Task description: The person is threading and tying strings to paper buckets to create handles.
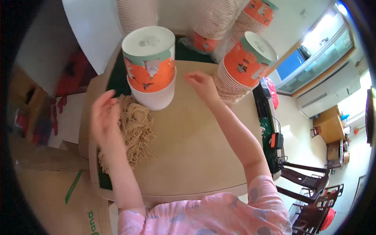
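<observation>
My left hand (105,117), a little blurred, is over the left edge of a tangled bundle of beige cords (137,125). Its fingers are loosely bent and apart, with nothing seen in them. To the right of the bundle stands an upside-down paper bucket (150,74), orange with a green band and pale base, over a white bucket (156,100). My right hand (201,84) is between this pair and a leaning stack of upside-down orange paper buckets (246,64). Its fingertips are pinched together; whether something thin is between them cannot be made out.
A brown board (196,156) covers most of the green table. More nested bucket stacks (215,19), some in clear plastic, rise at the back. A black power strip (261,102) and an orange-black device (276,140) lie along the right edge. Cardboard boxes (51,192) are at lower left, dark chairs (305,180) at right.
</observation>
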The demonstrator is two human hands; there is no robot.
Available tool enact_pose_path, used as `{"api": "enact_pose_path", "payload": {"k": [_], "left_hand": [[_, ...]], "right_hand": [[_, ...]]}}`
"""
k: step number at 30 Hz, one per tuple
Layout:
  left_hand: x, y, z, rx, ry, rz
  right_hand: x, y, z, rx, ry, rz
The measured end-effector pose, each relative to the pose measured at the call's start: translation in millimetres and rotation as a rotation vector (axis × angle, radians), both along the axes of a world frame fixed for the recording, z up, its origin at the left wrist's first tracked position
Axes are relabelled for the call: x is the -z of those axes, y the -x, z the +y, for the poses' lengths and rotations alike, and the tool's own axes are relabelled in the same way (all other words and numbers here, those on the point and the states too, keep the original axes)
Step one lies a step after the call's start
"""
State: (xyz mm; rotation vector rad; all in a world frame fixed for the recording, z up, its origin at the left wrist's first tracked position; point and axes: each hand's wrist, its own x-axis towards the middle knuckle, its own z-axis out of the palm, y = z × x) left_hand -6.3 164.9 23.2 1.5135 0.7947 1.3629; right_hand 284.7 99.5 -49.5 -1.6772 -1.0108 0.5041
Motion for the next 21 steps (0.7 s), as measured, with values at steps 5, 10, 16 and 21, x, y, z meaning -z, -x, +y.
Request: {"api": "enact_pose_path", "payload": {"k": [5,10,16,21], "left_hand": [[66,-35,76,-0.021,0.12,0.237],[80,-46,101,0.06,0.312,0.228],[78,-44,118,0.105,0.461,0.237],[74,-51,120,0.129,0.492,0.172]], "right_hand": [[6,18,36,-0.031,-0.051,0.363],[6,8,45,-0.081,-0.004,0.495],[-6,18,52,0.031,-0.011,0.495],[-6,18,52,0.059,-0.015,0.616]]}}
